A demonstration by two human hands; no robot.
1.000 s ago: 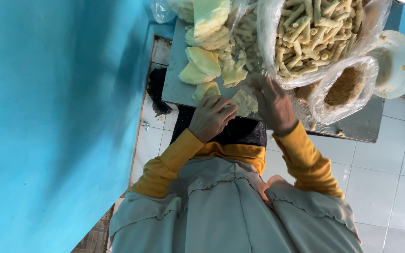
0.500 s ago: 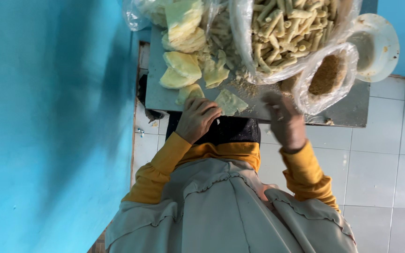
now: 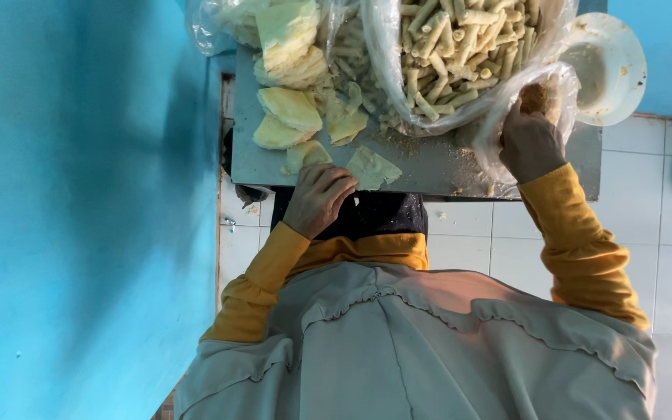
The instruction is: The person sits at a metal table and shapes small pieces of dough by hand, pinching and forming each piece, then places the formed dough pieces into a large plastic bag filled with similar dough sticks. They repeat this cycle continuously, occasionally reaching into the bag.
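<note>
Up goes the right hand [image 3: 530,144] since the earlier frame, off the flat pieces and into the mouth of the small clear plastic bag of brown crumbs [image 3: 534,97], where its fingers are curled over the bag's rim; whether they pinch anything inside, I cannot tell. Left hand [image 3: 319,198] has slid down to the near edge of the grey metal tabletop [image 3: 429,167], fingers bent and loosely together, fingertips touching a pale yellow flat dough square [image 3: 373,167]. Just beside it lies a second pale square [image 3: 305,154], and beyond that a loose stack of thicker yellow sheets [image 3: 289,109] running up toward a clear bag. Between the hands, further back, a big clear plastic bag of rolled yellow sticks [image 3: 460,47] bulges over the tabletop. Far right, a white round bowl [image 3: 612,66] sits at the corner, near the crumb bag. Crumbs scatter along the tabletop's middle.
</note>
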